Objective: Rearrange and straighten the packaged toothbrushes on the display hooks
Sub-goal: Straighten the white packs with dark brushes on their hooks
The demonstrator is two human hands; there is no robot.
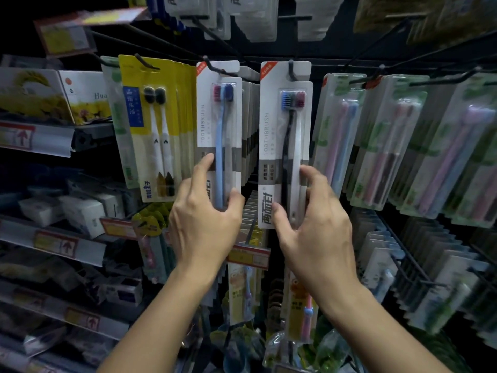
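Two white toothbrush packs hang side by side on black hooks at the centre. The left pack (218,122) holds a blue brush and hangs on a hook (212,66). My left hand (204,219) grips its lower end, thumb on one edge and fingers on the other. The right pack (285,130) holds a black and a white brush on its own hook (291,70). My right hand (314,224) grips the bottom of that pack from both sides. More white packs hang behind each.
A yellow twin-brush pack (153,125) hangs to the left. Green-backed packs (382,141) with pink and blue brushes fill the hooks on the right. Shelves with boxes and price tags (53,138) run along the left. Children's brushes (247,286) hang below.
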